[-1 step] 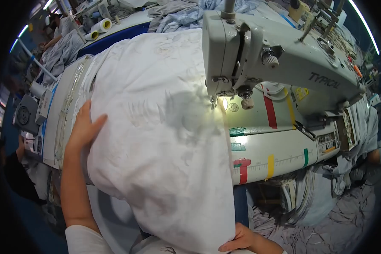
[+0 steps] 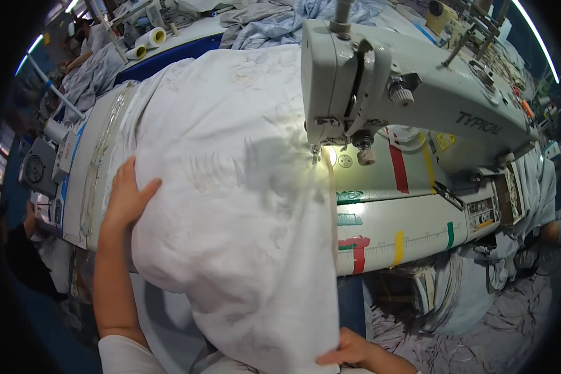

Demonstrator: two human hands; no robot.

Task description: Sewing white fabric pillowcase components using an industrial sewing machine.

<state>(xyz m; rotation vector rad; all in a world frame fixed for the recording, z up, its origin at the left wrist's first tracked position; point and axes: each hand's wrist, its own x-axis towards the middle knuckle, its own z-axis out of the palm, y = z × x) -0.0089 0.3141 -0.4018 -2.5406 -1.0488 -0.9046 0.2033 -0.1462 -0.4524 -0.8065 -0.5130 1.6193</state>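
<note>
A large white cloth (image 2: 230, 249) with faint grey prints spreads over the sewing machine's bed and hangs off its front edge. Its right edge runs up to the lit presser foot (image 2: 316, 154) of the sewing machine (image 2: 380, 68). My left hand (image 2: 129, 196) rests at the cloth's left side, thumb and fingers apart. Down at the near right corner, my right hand (image 2: 349, 349) has the cloth's edge pinched between thumb and fingers; some of those fingers are hidden.
Coloured tape strips (image 2: 359, 255) and a printed scale mark the machine bed right of the cloth. Thread snips (image 2: 449, 194) lie near a parts tray (image 2: 482, 212). Thread cones (image 2: 151, 38) stand on the far table. Grey fabric (image 2: 498, 318) is heaped below right.
The cloth's lower right edge has shifted slightly left along with my right hand. My left hand sits a little lower. The whole view has moved slightly.
</note>
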